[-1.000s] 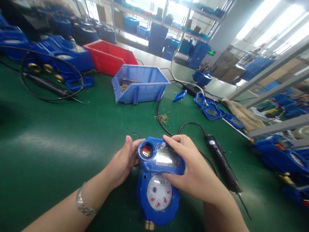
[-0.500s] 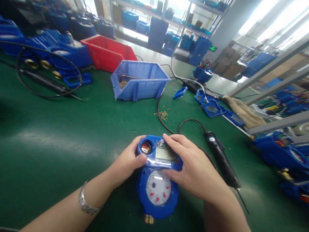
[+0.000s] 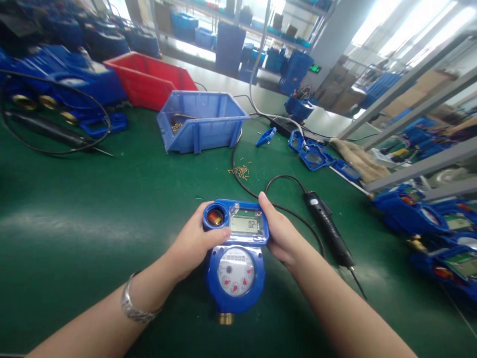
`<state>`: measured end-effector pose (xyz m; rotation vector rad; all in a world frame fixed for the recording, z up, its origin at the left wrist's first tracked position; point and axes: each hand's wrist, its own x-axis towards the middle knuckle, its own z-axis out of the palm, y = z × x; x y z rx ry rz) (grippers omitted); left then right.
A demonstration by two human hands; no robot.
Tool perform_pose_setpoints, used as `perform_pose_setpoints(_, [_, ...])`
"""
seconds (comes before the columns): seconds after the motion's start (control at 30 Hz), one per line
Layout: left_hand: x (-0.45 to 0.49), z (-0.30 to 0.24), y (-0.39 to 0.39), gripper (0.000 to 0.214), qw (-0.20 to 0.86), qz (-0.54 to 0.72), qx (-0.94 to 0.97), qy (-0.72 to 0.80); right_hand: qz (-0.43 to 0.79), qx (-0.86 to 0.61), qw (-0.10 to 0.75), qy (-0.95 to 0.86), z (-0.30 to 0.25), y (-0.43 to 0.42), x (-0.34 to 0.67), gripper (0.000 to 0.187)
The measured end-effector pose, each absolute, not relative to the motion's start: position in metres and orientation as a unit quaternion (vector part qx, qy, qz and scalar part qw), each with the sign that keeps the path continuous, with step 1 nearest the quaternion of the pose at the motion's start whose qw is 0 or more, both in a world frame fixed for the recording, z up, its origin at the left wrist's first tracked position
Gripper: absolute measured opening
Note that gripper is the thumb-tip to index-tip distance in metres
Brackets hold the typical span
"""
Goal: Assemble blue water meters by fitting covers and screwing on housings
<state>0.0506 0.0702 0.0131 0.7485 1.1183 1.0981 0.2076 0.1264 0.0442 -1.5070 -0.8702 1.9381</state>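
Observation:
Between my hands is a blue water meter (image 3: 235, 278) with a white dial, red pointers and a brass threaded end toward me. Its upper housing has a round dark socket and a small display reading about 0.2. My left hand (image 3: 197, 241) grips the housing's left side, thumb lying across the front below the socket. On the right side my right hand (image 3: 280, 231) holds the housing's edge, thumb up along the top corner; its other fingers are partly hidden behind. To the right lies a black electric screwdriver (image 3: 330, 228), touched by neither hand.
Small brass screws (image 3: 241, 172) lie loose on the green bench (image 3: 93, 209). Behind them stand a blue bin (image 3: 216, 134) with screws and a red bin (image 3: 149, 82). Another screwdriver (image 3: 48, 129) rests at left. Blue cover parts (image 3: 315, 156) and more meters (image 3: 413, 211) sit at right.
My right hand has drawn back from over the display to the housing's right edge, leaving the display uncovered. My left thumb reaches slightly further across. The whole view has shifted.

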Motion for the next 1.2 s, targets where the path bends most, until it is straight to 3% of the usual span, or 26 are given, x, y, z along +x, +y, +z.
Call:
perform_pose_setpoints(0.27, [0.051,0.015,0.071,0.068,0.661,0.477,0.325,0.48,0.735,-0.542,0.297,-0.281,0.045,0.125,0.199,0.029])
perform_pose_setpoints(0.53, [0.05,0.011,0.07,0.067,0.651,0.488,0.337,0.474,0.719,-0.536,0.342,-0.282,0.039,0.12,0.198,0.032])
perform_pose_setpoints(0.73, [0.05,0.01,0.069,0.069,0.65,0.48,0.339,0.482,0.731,-0.565,0.269,-0.271,0.052,0.122,0.194,0.034])
perform_pose_setpoints(0.93, [0.051,0.008,0.07,0.07,0.632,0.488,0.345,0.493,0.682,-0.582,0.345,-0.278,0.041,0.119,0.191,0.032])
perform_pose_setpoints(1.2, [0.046,0.014,0.074,0.062,0.623,0.485,0.391,0.473,0.689,-0.55,0.347,-0.319,0.04,0.119,0.195,0.034])
